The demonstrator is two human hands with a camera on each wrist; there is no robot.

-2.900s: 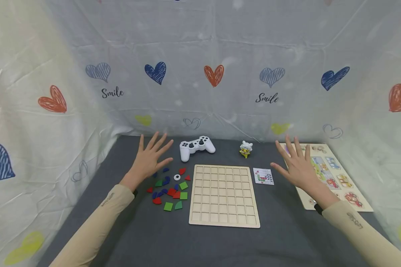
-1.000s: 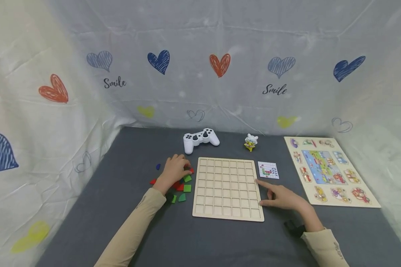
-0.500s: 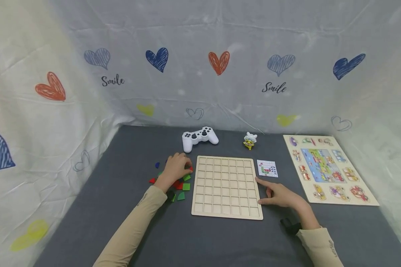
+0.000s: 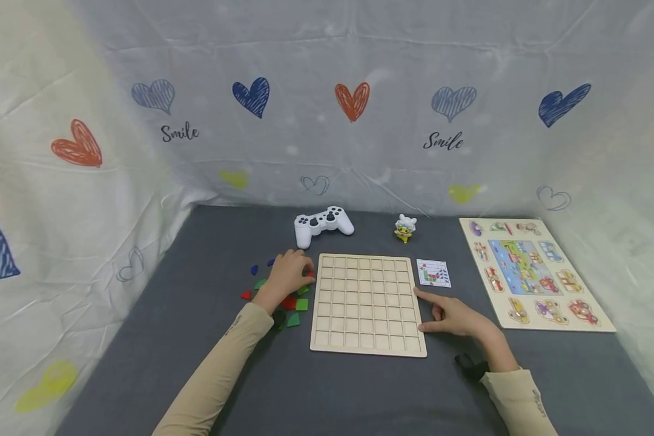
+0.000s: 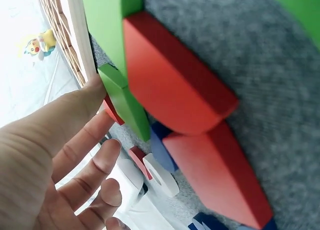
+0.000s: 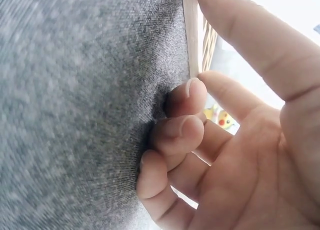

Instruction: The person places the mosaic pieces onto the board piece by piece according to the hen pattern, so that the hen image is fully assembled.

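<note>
The left hand (image 4: 286, 275) is low over a cluster of coloured flat pieces left of the wooden grid board (image 4: 369, 303). In the left wrist view its thumb and index finger pinch a small red piece (image 5: 114, 111) beside a green piece (image 5: 125, 100); the other fingers are bent. Red pieces (image 5: 172, 85) and a white ring (image 5: 161, 175) lie near it. The right hand (image 4: 458, 316) rests its extended index finger and thumb against the board's right edge. Its other fingers (image 6: 177, 135) are curled against the cloth. Every cell of the board is bare.
A white game controller (image 4: 324, 226) and a small figurine (image 4: 405, 228) stand behind the board. A printed pattern card (image 4: 433, 273) lies beside its upper right corner. Farther right is a picture puzzle board (image 4: 536, 275). A heart-printed curtain (image 4: 305, 139) encloses the table.
At first both hands hovered with spread fingers. The left came down onto the pieces and the right to the board's edge. Over the last half second they have hardly moved.
</note>
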